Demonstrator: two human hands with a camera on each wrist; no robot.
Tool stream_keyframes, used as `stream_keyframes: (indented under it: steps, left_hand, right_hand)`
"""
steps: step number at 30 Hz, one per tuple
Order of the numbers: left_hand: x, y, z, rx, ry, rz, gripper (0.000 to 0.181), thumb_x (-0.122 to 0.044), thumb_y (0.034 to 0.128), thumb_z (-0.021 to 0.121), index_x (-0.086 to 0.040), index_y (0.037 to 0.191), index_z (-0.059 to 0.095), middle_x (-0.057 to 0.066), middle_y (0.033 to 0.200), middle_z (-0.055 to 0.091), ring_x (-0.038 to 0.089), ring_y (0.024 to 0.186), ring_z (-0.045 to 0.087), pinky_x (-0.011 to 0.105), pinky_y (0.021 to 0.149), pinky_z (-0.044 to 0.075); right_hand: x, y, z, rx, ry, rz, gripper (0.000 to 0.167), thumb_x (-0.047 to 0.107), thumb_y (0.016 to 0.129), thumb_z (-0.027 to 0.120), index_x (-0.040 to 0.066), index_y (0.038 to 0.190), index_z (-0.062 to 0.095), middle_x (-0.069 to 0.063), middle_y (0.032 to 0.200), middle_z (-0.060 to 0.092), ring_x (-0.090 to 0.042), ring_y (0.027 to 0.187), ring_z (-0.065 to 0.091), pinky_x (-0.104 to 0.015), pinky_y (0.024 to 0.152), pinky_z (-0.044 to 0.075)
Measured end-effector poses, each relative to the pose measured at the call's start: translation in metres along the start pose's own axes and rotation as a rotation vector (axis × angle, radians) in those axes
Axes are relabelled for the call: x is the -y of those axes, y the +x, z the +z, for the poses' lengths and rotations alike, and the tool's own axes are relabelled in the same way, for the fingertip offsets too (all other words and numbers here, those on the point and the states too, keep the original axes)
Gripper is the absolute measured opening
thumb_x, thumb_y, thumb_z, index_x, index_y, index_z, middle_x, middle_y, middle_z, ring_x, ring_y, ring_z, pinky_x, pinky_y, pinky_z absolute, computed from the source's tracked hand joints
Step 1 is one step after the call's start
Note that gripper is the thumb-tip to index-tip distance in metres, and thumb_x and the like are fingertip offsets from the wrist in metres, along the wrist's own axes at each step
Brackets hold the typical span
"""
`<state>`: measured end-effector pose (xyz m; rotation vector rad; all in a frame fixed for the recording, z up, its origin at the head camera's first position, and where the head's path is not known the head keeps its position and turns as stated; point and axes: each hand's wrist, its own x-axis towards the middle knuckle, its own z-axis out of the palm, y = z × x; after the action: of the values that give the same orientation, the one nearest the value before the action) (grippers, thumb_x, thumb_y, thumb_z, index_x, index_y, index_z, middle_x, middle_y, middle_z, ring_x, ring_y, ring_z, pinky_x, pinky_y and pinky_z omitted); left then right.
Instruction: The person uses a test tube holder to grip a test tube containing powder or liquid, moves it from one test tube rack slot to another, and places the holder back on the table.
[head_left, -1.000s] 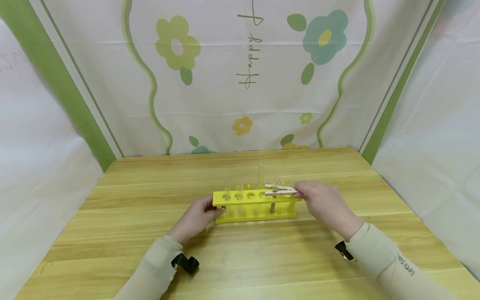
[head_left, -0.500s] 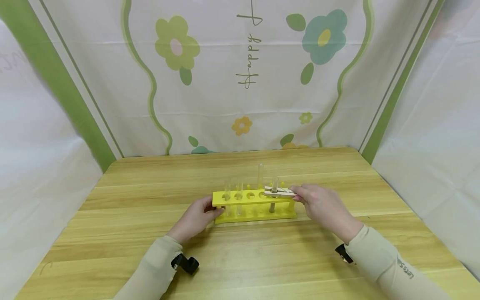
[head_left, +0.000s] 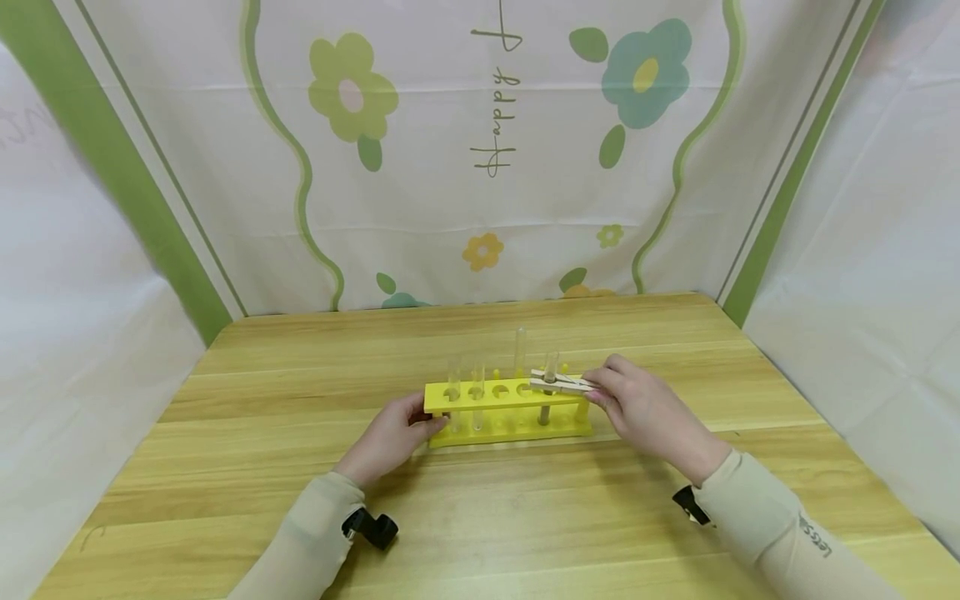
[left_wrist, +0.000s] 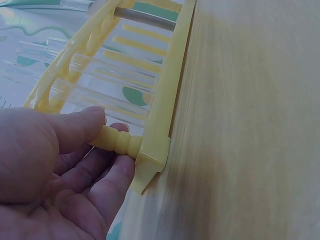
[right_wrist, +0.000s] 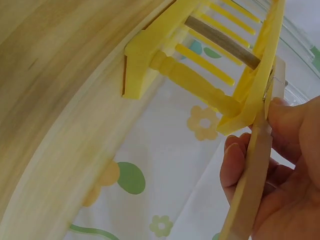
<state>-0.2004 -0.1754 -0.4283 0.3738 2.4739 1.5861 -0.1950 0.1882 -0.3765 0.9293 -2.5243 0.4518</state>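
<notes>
A yellow test tube rack [head_left: 502, 402] stands upright on the table. At its left end my left hand [head_left: 393, 433] pinches the turned end post [left_wrist: 117, 140] between thumb and fingers. My right hand [head_left: 652, 414] grips a wooden test tube holder [head_left: 566, 386] just above the rack's right end. The holder's jaws lie around the upper part of a glass test tube [head_left: 552, 365], whose lower part shows grey contents [head_left: 545, 414] and sits in the rack. In the right wrist view, the holder's long handle [right_wrist: 250, 185] runs across the fingers; whether the jaws press the glass cannot be told.
Two clear test tubes, one at the left end [head_left: 453, 375] and its neighbour [head_left: 477, 375], stand in the rack. Another tube [head_left: 521, 346] sits upside down on a rear peg. Wooden tabletop [head_left: 480, 517] surrounds the rack, with a patterned cloth [head_left: 420, 192] behind it.
My right hand has shifted slightly, and its knuckles have risen. The holder now tilts a little, its handle side lower. The rack, tubes and left hand stay in place.
</notes>
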Motion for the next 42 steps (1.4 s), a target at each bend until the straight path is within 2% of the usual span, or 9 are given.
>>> stream_keyframes:
  steps: [10, 23, 28, 35, 42]
  left_hand:
    - [0.001, 0.000, 0.000, 0.004, -0.017, -0.016, 0.024, -0.021, 0.0969, 0.067, -0.019, 0.120, 0.065, -0.002, 0.112, 0.067, 0.020, 0.099, 0.060, 0.036, 0.084, 0.050]
    - [0.001, -0.001, 0.000, -0.001, -0.002, -0.013, 0.022, -0.019, 0.0970, 0.067, -0.020, 0.119, 0.066, -0.001, 0.111, 0.067, 0.020, 0.097, 0.060, 0.035, 0.082, 0.050]
    - [0.001, -0.001, 0.000, 0.003, -0.014, -0.004, 0.024, -0.020, 0.0970, 0.067, -0.020, 0.120, 0.065, -0.001, 0.112, 0.066, 0.020, 0.098, 0.060, 0.036, 0.083, 0.050]
    - [0.001, -0.001, 0.000, 0.008, -0.028, -0.007, 0.024, -0.020, 0.0970, 0.067, -0.020, 0.121, 0.065, -0.001, 0.112, 0.066, 0.020, 0.099, 0.060, 0.036, 0.083, 0.050]
    - [0.001, -0.001, 0.000, 0.009, -0.025, -0.012, 0.024, -0.020, 0.0971, 0.067, -0.019, 0.121, 0.065, 0.000, 0.113, 0.066, 0.020, 0.098, 0.060, 0.035, 0.082, 0.051]
  right_hand:
    - [0.005, 0.004, -0.010, -0.010, -0.015, 0.002, 0.010, 0.009, 0.092, 0.072, 0.003, 0.100, 0.071, 0.002, 0.086, 0.055, -0.006, 0.066, 0.046, -0.025, 0.059, 0.047]
    - [0.005, 0.017, -0.031, -0.121, -0.064, -0.039, 0.010, 0.003, 0.087, 0.073, -0.001, 0.096, 0.070, -0.003, 0.084, 0.059, -0.009, 0.063, 0.050, -0.029, 0.056, 0.048]
    - [0.005, 0.023, -0.040, -0.152, -0.070, -0.040, 0.007, 0.002, 0.088, 0.072, 0.000, 0.094, 0.070, -0.002, 0.083, 0.058, -0.008, 0.060, 0.047, -0.028, 0.053, 0.045]
    - [0.009, 0.030, -0.054, -0.235, -0.092, -0.079, 0.009, 0.001, 0.084, 0.075, 0.001, 0.092, 0.072, -0.003, 0.083, 0.061, -0.010, 0.059, 0.051, -0.031, 0.051, 0.045]
    - [0.010, 0.036, -0.060, -0.248, -0.117, -0.092, 0.008, 0.003, 0.085, 0.074, -0.001, 0.092, 0.072, -0.005, 0.084, 0.060, -0.012, 0.059, 0.051, -0.031, 0.050, 0.045]
